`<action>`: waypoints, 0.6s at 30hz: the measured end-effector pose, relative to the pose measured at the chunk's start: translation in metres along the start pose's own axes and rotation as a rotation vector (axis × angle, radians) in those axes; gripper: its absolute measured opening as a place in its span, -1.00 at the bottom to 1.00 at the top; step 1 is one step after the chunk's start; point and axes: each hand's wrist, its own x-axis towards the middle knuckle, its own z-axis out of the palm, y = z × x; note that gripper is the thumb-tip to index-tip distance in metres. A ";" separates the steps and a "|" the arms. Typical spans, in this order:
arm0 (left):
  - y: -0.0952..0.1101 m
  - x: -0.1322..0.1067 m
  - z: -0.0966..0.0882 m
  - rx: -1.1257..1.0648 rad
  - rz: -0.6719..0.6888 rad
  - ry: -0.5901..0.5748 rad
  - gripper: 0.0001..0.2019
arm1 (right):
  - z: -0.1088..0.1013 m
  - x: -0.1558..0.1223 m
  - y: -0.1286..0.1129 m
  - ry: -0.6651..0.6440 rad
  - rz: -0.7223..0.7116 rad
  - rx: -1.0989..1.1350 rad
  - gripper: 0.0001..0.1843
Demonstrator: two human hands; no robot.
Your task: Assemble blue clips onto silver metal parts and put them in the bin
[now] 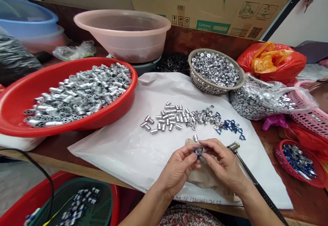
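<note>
My left hand (179, 163) and my right hand (222, 161) meet at the front of the white plastic sheet (123, 154), fingers closed. Pinched between both sets of fingertips is a small round part with a blue ring and a silver piece (198, 151); fingers partly cover it. Just beyond it one silver cylinder (195, 138) stands alone. A beige cloth-like block (205, 176) lies beneath my hands. Beside my right hand rests a hammer (247, 169). Farther back are loose silver cylinders (170, 115), small silver discs (202, 116) and blue rings (232, 126).
A large red basin (112, 111) of silver cylinders stands left. At the back are a pink basin (128, 43) and a grey basket (192, 77) of metal pieces. A clear bag of discs (253, 103) and a small red basket (282, 163) sit right. A green basket (107, 198) is lower left.
</note>
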 end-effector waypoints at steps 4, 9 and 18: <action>-0.001 -0.002 0.002 0.020 0.028 -0.004 -0.74 | 0.002 -0.004 -0.001 0.060 0.036 0.014 -0.78; 0.000 -0.006 0.003 0.059 0.028 0.004 -0.74 | -0.004 -0.002 -0.005 0.005 -0.085 -0.030 -0.74; 0.001 -0.010 0.006 0.137 0.013 0.002 -0.73 | -0.012 -0.006 -0.011 -0.076 -0.112 -0.057 -0.72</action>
